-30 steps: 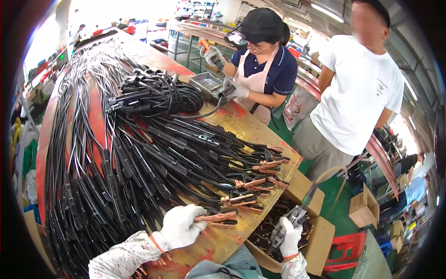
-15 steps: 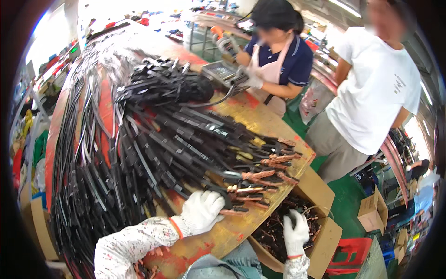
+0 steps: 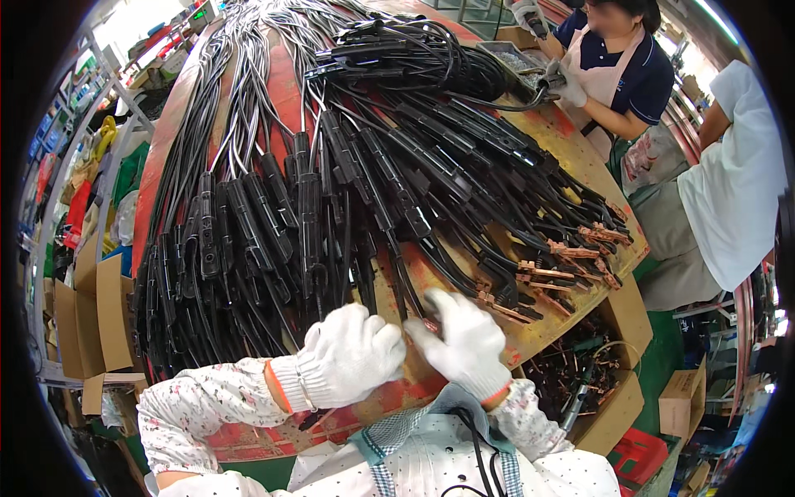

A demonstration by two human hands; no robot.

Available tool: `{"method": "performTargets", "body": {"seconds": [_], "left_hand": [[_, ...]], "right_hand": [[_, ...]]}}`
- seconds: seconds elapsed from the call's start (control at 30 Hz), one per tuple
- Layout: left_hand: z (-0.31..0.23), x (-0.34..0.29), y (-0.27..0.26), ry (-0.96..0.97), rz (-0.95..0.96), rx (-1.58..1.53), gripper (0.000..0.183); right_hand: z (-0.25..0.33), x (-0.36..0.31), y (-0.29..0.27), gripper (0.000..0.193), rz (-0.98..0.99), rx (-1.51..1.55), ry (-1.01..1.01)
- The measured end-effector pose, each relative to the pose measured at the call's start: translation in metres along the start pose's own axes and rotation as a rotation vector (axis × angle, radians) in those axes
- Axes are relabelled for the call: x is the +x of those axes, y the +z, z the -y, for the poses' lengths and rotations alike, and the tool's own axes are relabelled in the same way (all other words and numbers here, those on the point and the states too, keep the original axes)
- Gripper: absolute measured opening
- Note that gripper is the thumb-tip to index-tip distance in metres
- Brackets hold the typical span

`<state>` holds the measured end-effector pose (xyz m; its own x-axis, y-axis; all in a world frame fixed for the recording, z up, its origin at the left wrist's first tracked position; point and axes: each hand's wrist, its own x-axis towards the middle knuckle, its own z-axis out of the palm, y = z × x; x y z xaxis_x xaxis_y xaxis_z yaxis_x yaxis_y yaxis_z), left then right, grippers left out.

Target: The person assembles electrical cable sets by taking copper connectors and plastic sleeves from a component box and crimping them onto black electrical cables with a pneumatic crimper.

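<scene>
Item: black insulated cable with a copper-coloured metal clip terminal [image 3: 418, 321], one of many alike. Thin, dark, glossy lead; its bare reddish-brown end shows just between the two gloved hands, at the near edge of the worn orange-brown wooden worktable [image 3: 580, 166]. How much of the terminal is covered by the gloves cannot be told.

Left hand [image 3: 352, 360]: white knitted cotton glove with an orange cuff band, fingers curled in a loose fist over the cable, at the table's near edge. Whether it actually pinches the lead cannot be told.

Right hand [image 3: 464, 344]: matching white glove, fingers spread fairly wide, fingertips meeting the cable end just beside the left hand.

Heap of black cables with long black moulded connector housings [image 3: 331, 190]: fanned across most of the table, running away from the near edge toward a coiled bundle at the far side.

Loose copper-coloured clip terminals [image 3: 571, 265]: clustered at the table's right edge, on cable ends.

Open brown cardboard box of dark and copper parts [image 3: 588, 373]: below the table's right corner.

Person in a dark blue shirt and pale pink apron [image 3: 617, 74]: at the table's far right side, gloved hands on a cable.

Person in a white shirt [image 3: 729, 190]: right of the table.
</scene>
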<state>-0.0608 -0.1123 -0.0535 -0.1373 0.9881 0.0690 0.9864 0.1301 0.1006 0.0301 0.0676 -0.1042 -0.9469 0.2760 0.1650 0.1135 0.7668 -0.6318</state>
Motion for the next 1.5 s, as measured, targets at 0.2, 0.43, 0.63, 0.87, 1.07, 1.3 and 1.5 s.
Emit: {"method": "performTargets", "body": {"seconds": [0.2, 0.43, 0.63, 0.87, 1.07, 1.3, 1.5], "left_hand": [[0.000, 0.020, 0.013, -0.055, -0.187, 0.178, 0.023], [0.014, 0.045, 0.006, 0.073, -0.382, 0.058, 0.018], [0.043, 0.045, 0.016, 0.195, -0.346, -0.043, 0.037], [0.066, 0.000, 0.001, 0.272, -0.034, 0.100, 0.027], [0.012, 0.070, 0.010, -0.043, -0.020, 0.106, 0.032], [0.038, 0.103, 0.039, 0.365, -0.206, 0.095, 0.030], [0.044, 0.101, 0.044, 0.401, -0.053, 0.056, 0.023]], "right_hand": [[0.001, 0.020, 0.046, 0.048, 0.050, -0.379, 0.078], [-0.014, 0.004, 0.019, 0.031, 0.031, -0.454, -0.115], [-0.005, 0.001, 0.002, 0.020, 0.087, -0.396, -0.203], [-0.041, -0.014, -0.012, 0.025, -0.103, -0.012, -0.037], [-0.054, -0.019, -0.011, 0.013, -0.154, 0.150, -0.088], [-0.053, -0.044, 0.001, 0.016, -0.098, 0.284, -0.133], [-0.084, -0.120, -0.039, 0.015, -0.285, 0.113, 0.101]]}}
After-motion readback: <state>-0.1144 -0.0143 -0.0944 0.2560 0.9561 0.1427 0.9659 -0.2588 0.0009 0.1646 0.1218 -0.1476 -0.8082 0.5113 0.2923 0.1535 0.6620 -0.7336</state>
